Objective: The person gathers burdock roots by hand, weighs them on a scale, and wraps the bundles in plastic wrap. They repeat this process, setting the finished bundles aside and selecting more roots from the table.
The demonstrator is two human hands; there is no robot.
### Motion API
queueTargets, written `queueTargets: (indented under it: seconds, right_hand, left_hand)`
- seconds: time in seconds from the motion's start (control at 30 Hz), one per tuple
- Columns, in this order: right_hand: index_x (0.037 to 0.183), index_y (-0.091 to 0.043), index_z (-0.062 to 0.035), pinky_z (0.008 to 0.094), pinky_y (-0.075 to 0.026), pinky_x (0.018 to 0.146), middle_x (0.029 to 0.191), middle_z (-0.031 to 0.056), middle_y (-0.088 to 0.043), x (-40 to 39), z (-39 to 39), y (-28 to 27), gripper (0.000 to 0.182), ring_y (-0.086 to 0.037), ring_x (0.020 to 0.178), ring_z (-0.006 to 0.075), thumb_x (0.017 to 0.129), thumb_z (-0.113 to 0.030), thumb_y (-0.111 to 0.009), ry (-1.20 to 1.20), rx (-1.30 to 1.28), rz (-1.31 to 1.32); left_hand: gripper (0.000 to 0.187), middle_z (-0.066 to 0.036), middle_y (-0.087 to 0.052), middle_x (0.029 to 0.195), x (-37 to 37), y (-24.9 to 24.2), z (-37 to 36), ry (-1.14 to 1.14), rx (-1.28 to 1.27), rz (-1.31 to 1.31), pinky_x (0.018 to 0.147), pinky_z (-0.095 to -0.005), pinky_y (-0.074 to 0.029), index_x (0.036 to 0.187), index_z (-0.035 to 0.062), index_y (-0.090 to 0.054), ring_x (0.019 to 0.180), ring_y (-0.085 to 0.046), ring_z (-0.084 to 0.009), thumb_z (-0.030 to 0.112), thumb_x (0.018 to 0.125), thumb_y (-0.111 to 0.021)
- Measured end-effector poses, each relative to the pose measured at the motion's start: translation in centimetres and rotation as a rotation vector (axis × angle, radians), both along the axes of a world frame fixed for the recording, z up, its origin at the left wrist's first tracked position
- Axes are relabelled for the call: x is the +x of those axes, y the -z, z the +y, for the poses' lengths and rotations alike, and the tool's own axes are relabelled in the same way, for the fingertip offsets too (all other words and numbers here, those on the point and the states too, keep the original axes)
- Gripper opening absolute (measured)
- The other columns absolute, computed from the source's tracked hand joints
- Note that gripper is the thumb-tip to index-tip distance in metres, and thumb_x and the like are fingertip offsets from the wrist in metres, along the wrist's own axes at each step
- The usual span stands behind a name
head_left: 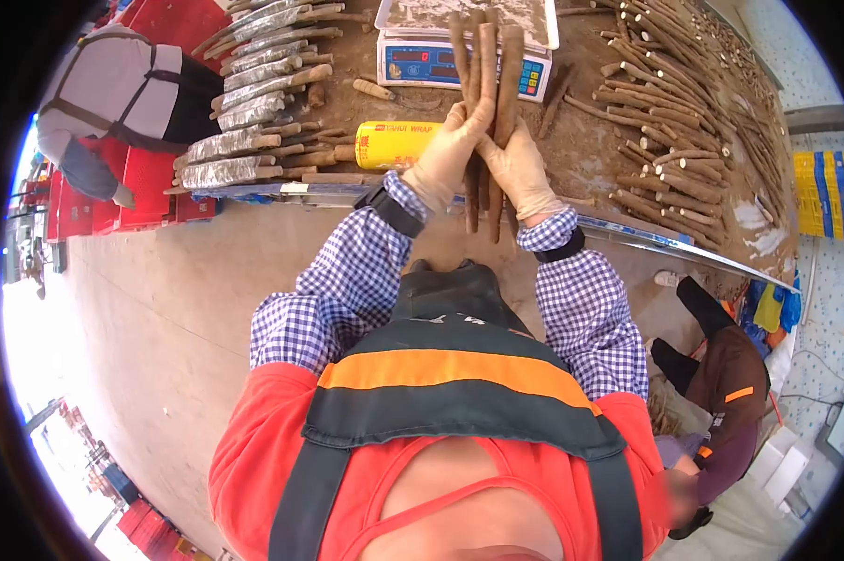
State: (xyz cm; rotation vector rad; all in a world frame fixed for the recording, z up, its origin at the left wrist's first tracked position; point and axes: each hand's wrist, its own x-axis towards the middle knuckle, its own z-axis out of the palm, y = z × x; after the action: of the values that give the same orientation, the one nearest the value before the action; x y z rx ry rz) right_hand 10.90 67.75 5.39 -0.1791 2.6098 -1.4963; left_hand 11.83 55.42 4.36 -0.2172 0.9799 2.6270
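Note:
A small bundle of long brown roots (511, 79), like thin yams, stands upright between my hands at the table's front edge. My left hand (445, 159), in a pale glove, is closed round the bundle from the left. From the right, my gloved right hand (518, 173) grips the same roots, its thumb close to the left one. The lower ends hang below my hands. Just behind the bundle is a digital scale (408, 77) with a red zero on its display. A yellow roll of wrap (394, 143) lies beside my left hand.
Film-wrapped bundles of roots (253, 112) are lined up on the left of the table. Many loose roots (670, 112) lie on the right. One person (113, 84) stands at the far left near red crates (146, 187); another person (730, 393) is at the lower right.

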Motion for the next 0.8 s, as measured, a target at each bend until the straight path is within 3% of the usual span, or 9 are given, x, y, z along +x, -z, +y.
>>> queueTargets:
  seconds: [0.07,0.13,0.2,0.33,0.43,0.5,0.67,0.77,0.8]
  right_hand:
    - [0.118,-0.054,0.0011,0.0471,-0.05,0.083,0.11,0.0279,-0.062,1.1,-0.7,-2.0,0.049,-0.06,0.102,0.0445,0.088,-0.037,-0.059,-0.051,0.134,0.094]
    - [0.115,-0.054,0.0016,0.0475,-0.05,0.085,0.11,0.0285,-0.061,1.2,-0.7,-1.9,0.051,-0.06,0.1,0.0447,0.087,-0.041,-0.057,-0.068,0.191,0.09]
    - [0.138,-0.038,-0.0019,0.0456,-0.047,0.093,0.118,0.0257,-0.06,1.1,-0.3,-1.9,0.082,-0.059,0.11,0.0414,0.078,-0.047,-0.072,-0.188,0.376,-0.097]
    - [0.143,-0.032,-0.003,0.0455,-0.046,0.096,0.122,0.0276,-0.057,1.8,0.8,-0.8,0.089,-0.057,0.113,0.0408,0.075,-0.044,-0.074,-0.272,0.531,0.002]
    - [0.145,-0.029,-0.0034,0.0421,-0.044,0.1,0.126,0.0239,-0.057,2.1,2.0,-0.6,0.093,-0.057,0.117,0.0367,0.074,-0.036,-0.079,-0.302,0.383,-0.003]
    - [0.138,-0.036,0.0019,0.0375,-0.044,0.099,0.13,0.0206,-0.053,1.8,2.3,0.3,0.089,-0.055,0.119,0.0306,0.07,-0.031,-0.083,-0.204,0.044,-0.154]
    - [0.136,-0.042,-0.0006,0.034,-0.045,0.099,0.12,0.0151,-0.061,2.1,1.8,-0.9,0.077,-0.056,0.115,0.0261,0.072,-0.017,-0.082,-0.348,-0.128,-0.327]
    - [0.128,-0.051,0.0022,0.0323,-0.047,0.095,0.117,0.0142,-0.061,2.4,3.0,2.0,0.061,-0.059,0.109,0.0242,0.076,-0.013,-0.078,-0.339,-0.268,-0.515]
    - [0.124,-0.054,0.0034,0.0315,-0.048,0.093,0.115,0.0132,-0.062,2.6,2.8,2.2,0.053,-0.06,0.105,0.0231,0.077,-0.011,-0.075,-0.272,-0.351,-0.551]
  left_hand:
    - [0.048,-0.007,-0.058,0.123,0.4,0.4,0.8,-0.138,-0.199,0.079,0.093,-0.0285,-0.047,0.132,0.0045,-0.048,0.108,-0.058,-0.0155,0.036,0.097,-0.058]
    - [0.052,-0.008,-0.057,0.126,0.1,0.9,0.2,-0.111,-0.2,0.047,0.095,-0.0295,-0.046,0.134,0.004,-0.046,0.11,-0.057,-0.0157,0.037,0.097,-0.058]
    - [0.055,-0.011,-0.059,0.119,0.1,0.8,-0.4,-0.023,0.04,-0.122,0.093,-0.0318,-0.048,0.127,0.0002,-0.048,0.107,-0.058,-0.0186,0.036,0.091,-0.067]
    - [0.052,-0.012,-0.059,0.12,1.2,3.1,-0.4,0.057,0.278,-0.148,0.094,-0.0347,-0.049,0.127,0.0019,-0.05,0.109,-0.058,-0.0219,0.033,0.09,-0.068]
    - [0.05,-0.013,-0.059,0.121,2.3,3.7,0.4,-0.024,0.257,-0.147,0.095,-0.0376,-0.049,0.129,0.0036,-0.05,0.11,-0.057,-0.0242,0.029,0.09,-0.068]
    - [0.05,-0.013,-0.059,0.12,2.9,4.0,1.1,-0.111,0.334,-0.131,0.096,-0.0394,-0.048,0.13,0.0053,-0.049,0.109,-0.058,-0.0251,0.027,0.089,-0.069]
    - [0.056,-0.011,-0.058,0.12,4.4,3.4,2.3,-0.188,0.267,-0.122,0.096,-0.0357,-0.047,0.133,0.0074,-0.045,0.111,-0.056,-0.024,0.033,0.089,-0.068]
    - [0.065,-0.014,-0.055,0.127,4.7,3.4,2.3,-0.173,-0.202,0.159,0.1,-0.0319,-0.043,0.14,0.0035,-0.037,0.118,-0.052,-0.0234,0.04,0.093,-0.062]
    - [0.065,-0.014,-0.055,0.127,4.4,4.6,1.8,-0.191,-0.205,0.153,0.1,-0.0319,-0.043,0.14,0.0035,-0.037,0.118,-0.052,-0.0234,0.04,0.093,-0.062]
